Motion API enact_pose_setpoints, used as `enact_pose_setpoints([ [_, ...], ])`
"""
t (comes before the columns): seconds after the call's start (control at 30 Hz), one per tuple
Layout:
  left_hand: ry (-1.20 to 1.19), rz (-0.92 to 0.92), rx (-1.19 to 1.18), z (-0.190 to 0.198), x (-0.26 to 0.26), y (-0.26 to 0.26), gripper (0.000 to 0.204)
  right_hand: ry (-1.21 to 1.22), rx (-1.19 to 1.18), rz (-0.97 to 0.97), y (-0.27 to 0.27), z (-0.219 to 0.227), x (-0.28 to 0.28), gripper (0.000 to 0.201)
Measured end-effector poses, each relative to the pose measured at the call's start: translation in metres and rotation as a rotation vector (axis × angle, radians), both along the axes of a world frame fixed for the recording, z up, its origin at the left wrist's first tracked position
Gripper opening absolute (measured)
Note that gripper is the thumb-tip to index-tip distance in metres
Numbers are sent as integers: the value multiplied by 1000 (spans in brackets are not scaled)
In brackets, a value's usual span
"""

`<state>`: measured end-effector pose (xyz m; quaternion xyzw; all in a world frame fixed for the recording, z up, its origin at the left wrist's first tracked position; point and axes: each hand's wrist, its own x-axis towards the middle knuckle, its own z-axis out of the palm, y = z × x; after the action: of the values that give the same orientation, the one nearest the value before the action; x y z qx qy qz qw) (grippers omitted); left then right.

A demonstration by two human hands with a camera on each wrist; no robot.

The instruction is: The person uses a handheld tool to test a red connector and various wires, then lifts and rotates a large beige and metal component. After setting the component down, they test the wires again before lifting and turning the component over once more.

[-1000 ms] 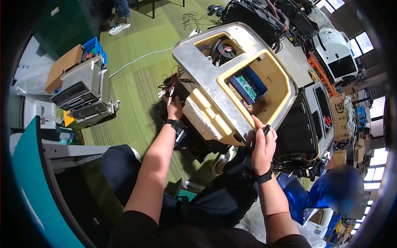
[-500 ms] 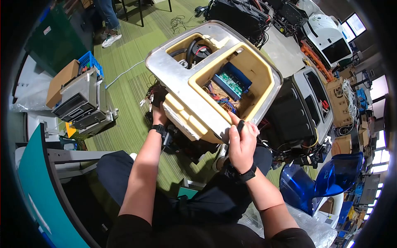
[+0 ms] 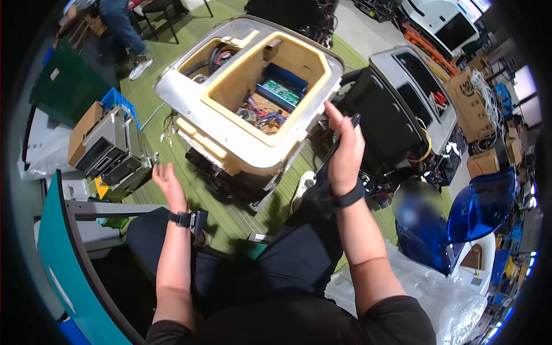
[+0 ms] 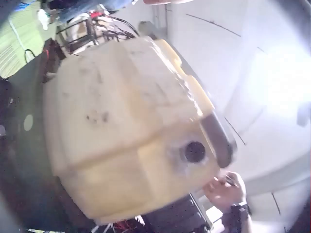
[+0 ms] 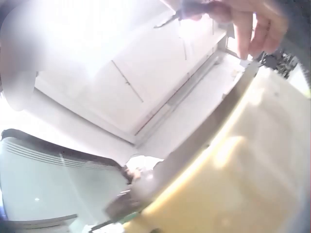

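A large cream-yellow housing (image 3: 184,86) with a silver rim stands in front of me. Inside its bigger opening sit a green circuit board (image 3: 280,92) in a blue frame and tangled coloured wires (image 3: 265,117). My left hand (image 3: 168,185) is held apart from the housing, fingers spread and holding nothing. The right hand (image 3: 346,150) is raised beside the rim's right corner. Its thumb and fingers hold a slim tool (image 5: 194,9), dark-handled with a pointed metal tip; its exact kind I cannot tell. The left wrist view shows the housing's side with a round black hole (image 4: 195,151).
A second, darker housing (image 3: 376,109) stands close on the right. Metal boxes (image 3: 112,152) are stacked at left, near a teal panel (image 3: 60,247). A blue translucent seat (image 3: 483,204) and plastic wrap (image 3: 414,287) lie right. A person's legs (image 3: 123,29) are at far left.
My left hand has come away from the housing's wired side. The right hand has come off the rim, still holding the tool. The housing now sits further left and up in the head view.
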<state>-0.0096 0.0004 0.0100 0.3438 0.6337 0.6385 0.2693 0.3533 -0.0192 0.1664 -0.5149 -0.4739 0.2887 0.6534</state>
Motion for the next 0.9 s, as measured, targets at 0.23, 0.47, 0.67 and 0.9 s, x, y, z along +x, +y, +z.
enact_pose_setpoints([
  [0.23, 322, -263, 228, 92, 107, -29, 47, 182, -223, -11, 87, -107, 123, 42],
  [0.47, 501, -128, 223, 69, 152, -1, 52, 405, -107, 115, 164, -146, 137, 49],
  [0.67, 563, -14, 223, 65, 155, 8, 54, 545, -260, 205, 188, -126, 145, 30],
  [0.9, 656, -87, 370, 55, 138, 12, 59, 123, -258, 80, 209, -145, 153, 36],
])
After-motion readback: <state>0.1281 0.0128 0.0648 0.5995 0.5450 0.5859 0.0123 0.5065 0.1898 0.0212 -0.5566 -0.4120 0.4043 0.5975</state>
